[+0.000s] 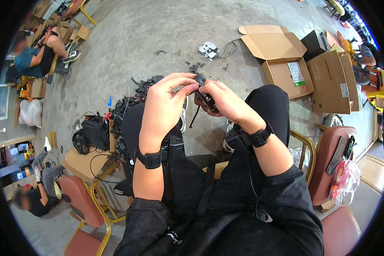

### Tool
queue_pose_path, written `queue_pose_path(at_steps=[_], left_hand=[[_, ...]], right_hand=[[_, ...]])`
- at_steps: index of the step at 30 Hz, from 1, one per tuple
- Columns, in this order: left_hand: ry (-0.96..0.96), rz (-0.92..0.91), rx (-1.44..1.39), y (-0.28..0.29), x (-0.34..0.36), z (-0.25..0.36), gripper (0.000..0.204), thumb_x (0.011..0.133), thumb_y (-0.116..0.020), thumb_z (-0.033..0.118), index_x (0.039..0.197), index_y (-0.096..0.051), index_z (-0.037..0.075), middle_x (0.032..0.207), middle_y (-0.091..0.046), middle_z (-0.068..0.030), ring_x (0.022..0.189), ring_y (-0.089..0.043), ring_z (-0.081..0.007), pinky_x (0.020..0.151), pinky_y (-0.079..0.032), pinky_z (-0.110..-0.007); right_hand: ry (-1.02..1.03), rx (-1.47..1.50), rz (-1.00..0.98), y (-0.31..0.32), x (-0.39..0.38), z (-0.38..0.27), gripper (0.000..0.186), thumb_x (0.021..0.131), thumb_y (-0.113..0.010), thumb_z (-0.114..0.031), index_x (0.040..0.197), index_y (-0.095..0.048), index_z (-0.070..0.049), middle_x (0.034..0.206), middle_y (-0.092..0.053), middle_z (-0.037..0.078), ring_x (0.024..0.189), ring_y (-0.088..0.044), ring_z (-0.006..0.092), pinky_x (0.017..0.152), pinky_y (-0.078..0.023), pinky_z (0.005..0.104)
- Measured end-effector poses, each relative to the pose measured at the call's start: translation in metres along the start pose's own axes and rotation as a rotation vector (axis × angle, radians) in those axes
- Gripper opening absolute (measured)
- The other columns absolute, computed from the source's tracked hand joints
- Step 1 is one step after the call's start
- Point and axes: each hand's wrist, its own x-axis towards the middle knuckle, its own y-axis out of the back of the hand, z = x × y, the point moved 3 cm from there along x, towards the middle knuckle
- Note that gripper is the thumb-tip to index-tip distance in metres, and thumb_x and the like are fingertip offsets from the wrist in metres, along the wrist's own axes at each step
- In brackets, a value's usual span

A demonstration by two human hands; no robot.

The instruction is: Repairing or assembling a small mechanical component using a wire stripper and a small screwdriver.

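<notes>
Above my knees, my two hands meet at a small black device [208,101] with a rounded dark grey end [200,79]. My right hand [227,100] wraps its fingers round the body from the right. The thumb and forefinger of my left hand [168,97] pinch at the grey end from the left. A short black cable [195,116] hangs down below the device. My fingers cover much of it, so its exact kind is hidden. Both wrists wear black straps.
Black cables and parts [134,96] lie heaped left of my knees. Ahead are small dark pieces [195,67] and a silver-white part [209,50] with a cable. An open cardboard box [274,77] stands at the right, near brown chairs [333,164]. Other people sit at the left.
</notes>
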Motion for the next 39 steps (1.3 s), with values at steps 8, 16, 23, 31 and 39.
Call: queue_pose_path(at_steps=[8, 16, 23, 31, 39], left_hand=[[0.155, 0.208, -0.443, 0.014, -0.001, 0.003, 0.017, 0.095, -0.053, 0.015, 0.099, -0.06, 0.0, 0.074, -0.057, 0.0002, 0.042, -0.028, 0.0019, 0.037, -0.018, -0.019], [0.061, 0.063, -0.431, 0.009, -0.004, 0.012, 0.014, 0.09, -0.056, 0.009, 0.099, -0.062, -0.001, 0.058, -0.043, 0.0075, 0.046, -0.031, 0.0018, 0.041, -0.023, -0.02], [-0.142, -0.149, -0.083, 0.0, -0.012, 0.023, 0.03, 0.08, -0.058, 0.002, 0.11, -0.063, 0.002, 0.061, -0.049, 0.0091, 0.051, -0.034, 0.0027, 0.047, -0.024, -0.016], [-0.129, -0.173, -0.025, -0.001, -0.01, 0.023, 0.03, 0.08, -0.063, 0.004, 0.11, -0.064, 0.004, 0.065, -0.054, 0.0079, 0.053, -0.037, 0.0032, 0.046, -0.025, -0.015], [0.129, -0.063, -0.708, 0.007, -0.004, 0.004, 0.03, 0.085, -0.051, 0.017, 0.104, -0.057, -0.006, 0.057, -0.033, 0.008, 0.047, -0.023, -0.0018, 0.045, -0.02, -0.02]], right_hand=[[-0.041, 0.474, -0.384, -0.002, -0.001, -0.002, 0.042, 0.089, -0.034, -0.03, 0.096, -0.055, 0.006, 0.062, -0.041, -0.001, 0.045, -0.034, 0.006, 0.034, -0.025, 0.0203], [-0.187, 0.799, -0.585, -0.002, -0.007, -0.008, 0.055, 0.087, -0.033, -0.036, 0.111, -0.051, 0.01, 0.06, -0.035, -0.002, 0.043, -0.031, 0.0052, 0.031, -0.022, 0.0182], [-0.401, 0.995, -0.615, -0.001, -0.013, -0.009, 0.047, 0.085, -0.036, -0.041, 0.089, -0.049, 0.004, 0.058, -0.034, -0.001, 0.04, -0.031, 0.0052, 0.026, -0.019, 0.0173], [-0.472, 1.032, -0.582, 0.002, -0.013, -0.007, 0.059, 0.079, -0.039, -0.042, 0.109, -0.046, 0.008, 0.055, -0.038, 0.005, 0.034, -0.03, 0.0058, 0.025, -0.02, 0.0175], [-0.291, 0.892, -0.621, 0.001, -0.01, -0.009, 0.05, 0.084, -0.037, -0.038, 0.099, -0.051, 0.007, 0.058, -0.035, -0.001, 0.04, -0.03, 0.0055, 0.027, -0.02, 0.0186]])
